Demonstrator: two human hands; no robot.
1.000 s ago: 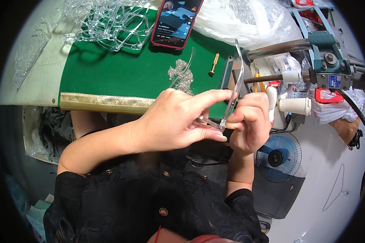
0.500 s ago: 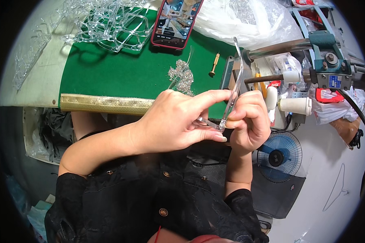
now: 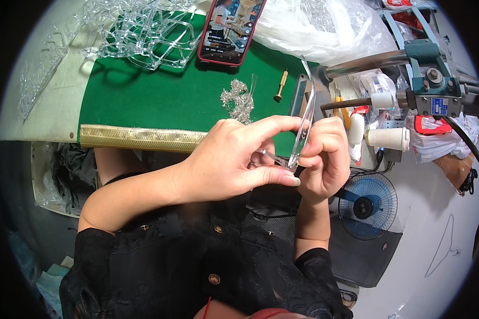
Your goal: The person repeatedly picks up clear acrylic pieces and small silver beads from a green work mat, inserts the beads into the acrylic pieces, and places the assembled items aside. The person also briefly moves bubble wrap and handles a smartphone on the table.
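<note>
A clear plastic eyeglass frame [image 3: 309, 99] is held up just past the table's front edge, one temple pointing away from me. My left hand [image 3: 231, 157] is closed around the frame front, with the thumb below the hinge corner and the index finger reaching against the temple. At that same corner my right hand [image 3: 327, 157] has its fingers curled, thumb and fingertips pinching the temple near the hinge. Any small part between the right fingertips is too small to make out. Beyond my left hand lies a pile of tiny silvery screws [image 3: 240, 101] on the green mat [image 3: 154, 98].
Clear eyeglass frames [image 3: 149, 40] are heaped at the back left, beside a phone [image 3: 231, 32] in a red case. A brass screwdriver [image 3: 281, 86] lies on the mat. To the right stands a metal bench press [image 3: 434, 77], with a white cup [image 3: 387, 139] and a blue fan [image 3: 364, 206] nearer me.
The temple's far tip has dropped slightly nearer and to the left. My right hand has shifted a little left, and both hands keep their grip. The phone's picture is different.
</note>
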